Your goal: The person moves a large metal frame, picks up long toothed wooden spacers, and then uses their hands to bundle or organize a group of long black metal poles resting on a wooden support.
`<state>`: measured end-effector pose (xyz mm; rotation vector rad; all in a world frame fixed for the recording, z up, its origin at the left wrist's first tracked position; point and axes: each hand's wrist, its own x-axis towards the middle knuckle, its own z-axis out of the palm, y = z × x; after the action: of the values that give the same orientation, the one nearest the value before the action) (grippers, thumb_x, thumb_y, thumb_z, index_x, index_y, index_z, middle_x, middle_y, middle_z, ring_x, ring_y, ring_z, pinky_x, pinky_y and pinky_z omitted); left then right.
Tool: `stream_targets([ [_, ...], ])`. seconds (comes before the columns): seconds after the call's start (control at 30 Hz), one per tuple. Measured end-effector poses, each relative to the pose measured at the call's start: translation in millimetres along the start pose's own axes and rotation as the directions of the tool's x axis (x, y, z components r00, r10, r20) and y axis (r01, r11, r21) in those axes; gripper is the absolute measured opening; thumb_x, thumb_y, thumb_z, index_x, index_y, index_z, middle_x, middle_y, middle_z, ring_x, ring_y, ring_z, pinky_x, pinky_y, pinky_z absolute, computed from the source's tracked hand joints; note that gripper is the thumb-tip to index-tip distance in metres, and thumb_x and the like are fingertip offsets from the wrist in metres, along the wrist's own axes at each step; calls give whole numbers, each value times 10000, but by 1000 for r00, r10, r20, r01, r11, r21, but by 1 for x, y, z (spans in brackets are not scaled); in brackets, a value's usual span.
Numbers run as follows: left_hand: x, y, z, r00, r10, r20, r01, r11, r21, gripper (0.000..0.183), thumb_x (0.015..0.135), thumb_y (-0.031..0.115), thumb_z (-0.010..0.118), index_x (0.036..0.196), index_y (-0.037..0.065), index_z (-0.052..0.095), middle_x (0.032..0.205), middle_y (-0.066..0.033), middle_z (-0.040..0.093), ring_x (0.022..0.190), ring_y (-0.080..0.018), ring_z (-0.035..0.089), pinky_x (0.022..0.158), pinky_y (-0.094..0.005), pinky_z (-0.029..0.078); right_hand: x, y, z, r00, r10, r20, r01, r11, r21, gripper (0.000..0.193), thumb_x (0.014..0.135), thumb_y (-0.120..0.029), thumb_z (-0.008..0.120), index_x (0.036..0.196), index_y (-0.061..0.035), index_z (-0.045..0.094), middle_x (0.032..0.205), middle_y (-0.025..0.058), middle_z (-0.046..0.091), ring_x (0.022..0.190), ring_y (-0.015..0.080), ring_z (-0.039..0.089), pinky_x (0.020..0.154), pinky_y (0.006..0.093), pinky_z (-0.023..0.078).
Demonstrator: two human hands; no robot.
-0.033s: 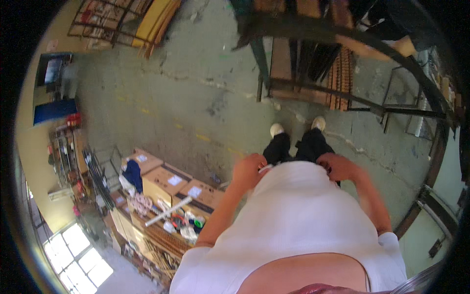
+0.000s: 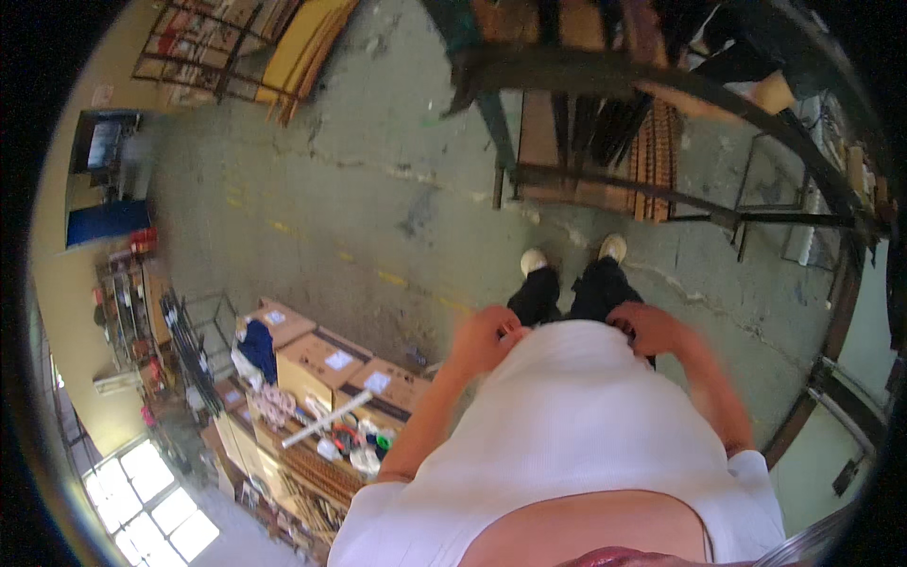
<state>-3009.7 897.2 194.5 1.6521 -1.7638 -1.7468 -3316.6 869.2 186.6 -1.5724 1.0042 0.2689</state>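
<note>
I stand in a white shirt (image 2: 586, 416) and dark trousers (image 2: 597, 291), both hands at my waist. At the left edge of the hem, my left hand (image 2: 487, 338) is closed, its curled fingers pinching the shirt's edge. My right hand (image 2: 652, 329) is at the opposite side of the hem, fingers bent inward against the trousers and shirt. Whatever lies within the right fingers is hidden. Both hands are slightly blurred. Below them, my light shoes (image 2: 612, 249) rest on the grey floor (image 2: 378, 217).
Cardboard boxes (image 2: 319, 361) stand to the left, beside a white strip (image 2: 327, 420) and assorted small items. Ahead is a dark metal frame (image 2: 605, 71) with slatted wooden pieces (image 2: 654, 156) beneath. Yellow boards (image 2: 300, 57) lean at the far left. A person's arm (image 2: 770, 94) shows at upper right.
My left hand has shifted slightly down in the picture, and the white bit of cloth at its fingers shows less. The right hand stays at the hem. The view has tilted a little.
</note>
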Motion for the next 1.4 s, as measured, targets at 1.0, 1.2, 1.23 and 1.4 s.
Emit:
stream_targets([
  [1.0, 143, 91, 49, 760, 184, -623, -64, 976, 210, 106, 778, 159, 544, 774, 53, 547, 730, -111, 534, 665, -270, 519, 573, -339, 419, 25, 20, -154, 648, -395, -652, 438, 893, -105, 126, 824, -142, 488, 859, -35, 546, 790, 84, 532, 711, 212, 508, 623, 328, 419],
  [1.2, 135, 136, 54, 636, 208, -743, -133, 978, 160, 80, 772, 119, 553, 761, 40, 545, 707, -97, 533, 614, -242, 525, 549, -305, 421, 28, -14, -218, 818, -158, -553, 515, 631, 580, 136, 841, -140, 454, 883, -46, 543, 765, 63, 538, 709, 148, 520, 649, 264, 413],
  [1.23, 128, 143, 51, 630, 232, -741, -110, 971, 211, 79, 773, 116, 551, 759, 39, 543, 708, -96, 534, 613, -240, 528, 549, -302, 424, 16, -21, -221, 790, -335, -513, 491, 847, 203, 153, 832, -154, 463, 898, -44, 544, 784, 74, 547, 727, 166, 531, 649, 277, 419],
  [1.4, 87, 159, 17, 483, 289, -827, -132, 957, 257, 42, 734, 64, 582, 753, 47, 549, 704, -92, 553, 597, -235, 543, 546, -303, 437, -101, -87, -229, 703, -661, 264, 696, 715, -64, 216, 796, -183, 543, 981, -74, 559, 898, 104, 570, 815, 240, 554, 676, 328, 447],
])
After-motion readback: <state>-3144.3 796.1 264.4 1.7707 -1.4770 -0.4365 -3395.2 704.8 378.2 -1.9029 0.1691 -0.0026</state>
